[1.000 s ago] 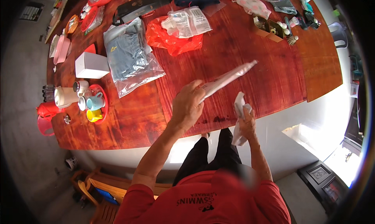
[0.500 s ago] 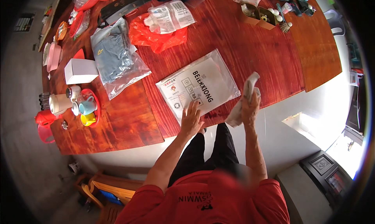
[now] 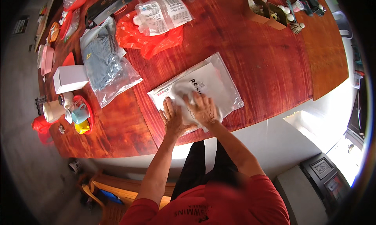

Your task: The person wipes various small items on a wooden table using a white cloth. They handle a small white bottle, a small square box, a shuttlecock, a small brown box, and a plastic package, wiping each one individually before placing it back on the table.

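A flat clear plastic bag [image 3: 229,92] with a white printed insert lies near the table's front edge. My left hand [image 3: 172,117] rests on the bag's left part, fingers spread and holding nothing. Beside it, my right hand [image 3: 203,110] lies with fingers apart over a pale cloth [image 3: 181,92], pressing it on the bag. The cloth is smeared by motion, and much of it is hidden under the right hand. Both hands cover the lower part of the bag's print.
Left of the bag are a clear bag of blue-grey clothing [image 3: 102,62], a white box [image 3: 70,79] and a red tray [image 3: 91,115] with cups. Farther back lie a red plastic bag [image 3: 152,44] and a white package [image 3: 164,14]. An open carton [image 3: 260,18] stands at the far right.
My right hand has brought the cloth from the bag's right side down onto the bag, beside the left hand. My left hand has shifted left on the bag.
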Demonstrator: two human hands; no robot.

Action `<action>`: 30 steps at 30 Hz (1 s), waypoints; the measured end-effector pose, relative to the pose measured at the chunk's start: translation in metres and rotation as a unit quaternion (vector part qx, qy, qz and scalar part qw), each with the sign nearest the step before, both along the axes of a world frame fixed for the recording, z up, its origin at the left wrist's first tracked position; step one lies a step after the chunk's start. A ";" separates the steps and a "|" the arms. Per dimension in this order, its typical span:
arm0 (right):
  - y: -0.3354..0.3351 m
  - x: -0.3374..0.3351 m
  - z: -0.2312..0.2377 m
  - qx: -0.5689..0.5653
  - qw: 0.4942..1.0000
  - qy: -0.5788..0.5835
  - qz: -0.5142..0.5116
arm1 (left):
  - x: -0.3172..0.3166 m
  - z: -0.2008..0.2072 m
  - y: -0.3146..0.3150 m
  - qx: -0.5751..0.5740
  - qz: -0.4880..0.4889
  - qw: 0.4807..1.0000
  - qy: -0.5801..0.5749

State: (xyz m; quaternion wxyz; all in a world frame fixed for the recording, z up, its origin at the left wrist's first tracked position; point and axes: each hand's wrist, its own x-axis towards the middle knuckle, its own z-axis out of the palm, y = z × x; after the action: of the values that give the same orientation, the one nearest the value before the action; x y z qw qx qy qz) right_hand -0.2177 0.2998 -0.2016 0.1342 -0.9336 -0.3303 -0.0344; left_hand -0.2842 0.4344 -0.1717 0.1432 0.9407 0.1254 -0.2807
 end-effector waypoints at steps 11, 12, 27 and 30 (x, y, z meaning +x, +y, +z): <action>-0.033 0.122 -0.006 0.088 0.899 0.026 -0.429 | -0.004 -0.003 -0.001 -0.032 0.013 0.997 -0.064; -0.030 0.118 -0.001 0.118 0.902 -0.042 -0.414 | -0.006 -0.004 -0.001 -0.031 0.020 0.996 -0.078; 0.023 0.049 0.001 0.008 0.993 -0.058 -0.105 | 0.002 0.004 -0.003 -0.011 0.015 1.000 -0.024; -0.006 0.051 0.009 0.021 0.981 -0.064 -0.182 | 0.000 0.001 -0.004 0.006 0.018 0.999 -0.030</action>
State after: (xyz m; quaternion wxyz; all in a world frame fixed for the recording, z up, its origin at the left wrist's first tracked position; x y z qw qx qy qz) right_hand -0.1664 0.2939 -0.1928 0.1240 -0.9710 -0.1620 -0.1246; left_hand -0.2843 0.4303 -0.1705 0.1467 0.9471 0.1393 -0.2493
